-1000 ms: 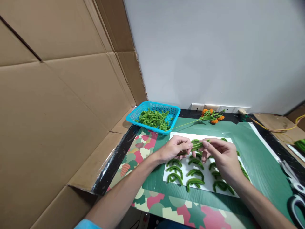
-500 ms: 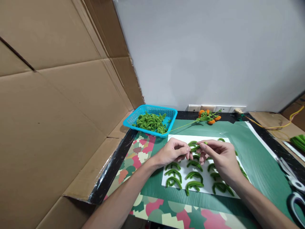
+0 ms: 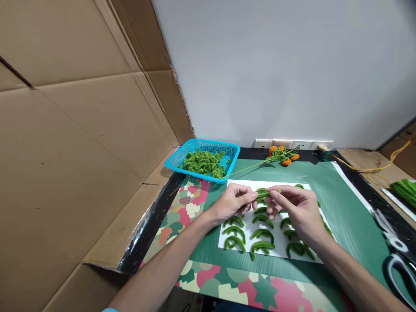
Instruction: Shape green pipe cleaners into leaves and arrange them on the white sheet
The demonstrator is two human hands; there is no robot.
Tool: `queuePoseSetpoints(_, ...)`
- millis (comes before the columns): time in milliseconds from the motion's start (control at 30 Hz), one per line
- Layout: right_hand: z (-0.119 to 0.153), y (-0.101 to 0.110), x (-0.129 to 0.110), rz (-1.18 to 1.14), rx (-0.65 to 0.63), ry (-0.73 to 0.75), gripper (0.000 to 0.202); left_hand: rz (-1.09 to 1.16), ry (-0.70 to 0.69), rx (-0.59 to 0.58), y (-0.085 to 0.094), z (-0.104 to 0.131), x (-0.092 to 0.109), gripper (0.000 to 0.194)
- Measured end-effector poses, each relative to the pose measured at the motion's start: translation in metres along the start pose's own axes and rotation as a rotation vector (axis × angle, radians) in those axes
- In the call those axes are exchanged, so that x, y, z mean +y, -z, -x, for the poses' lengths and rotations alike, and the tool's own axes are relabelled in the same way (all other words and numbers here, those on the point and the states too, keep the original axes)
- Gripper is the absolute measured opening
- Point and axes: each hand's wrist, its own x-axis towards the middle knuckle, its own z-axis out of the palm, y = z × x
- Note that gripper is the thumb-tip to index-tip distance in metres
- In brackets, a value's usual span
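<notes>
My left hand [image 3: 236, 200] pinches one end of a fuzzy green pipe cleaner piece [image 3: 263, 195], which spans the gap between my hands. At its other end, my right hand [image 3: 297, 207] grips it between thumb and fingers. Both hands hover over a white sheet [image 3: 246, 255] where several bent green pipe cleaner pieces [image 3: 262, 234] lie in rows. Part of those rows is hidden behind my hands.
Behind to the left stands a blue basket [image 3: 195, 174] of green pipe cleaner shapes. Orange flowers on green stems [image 3: 282, 157] lie at the back. Scissors [image 3: 394, 247] rest at right, near a green pipe cleaner bundle [image 3: 403, 193]. Cardboard [image 3: 81, 173] walls the left side.
The view has shifted slightly. Both hands keep hold of the green pipe cleaner piece, which now lies more level between them.
</notes>
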Motion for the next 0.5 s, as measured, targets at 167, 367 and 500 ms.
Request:
queuePoseSetpoints(167,-0.0008,-0.0001,-0.0001,0.015,-0.003,0.014,0.019,-0.006,-0.017,-0.008,0.0003,0.0008,0.0006,0.048)
queuePoseSetpoints(367,0.0012,0.0023,0.0034,0.010,0.001,0.021,0.019,-0.042,-0.042,-0.004,0.0006,0.0012,-0.0016,0.049)
queuePoseSetpoints(500,0.0024,0.0025,0.0043,0.021,0.004,0.023,0.020,-0.035,-0.037,-0.021,-0.0009,0.0024,0.0010,0.052)
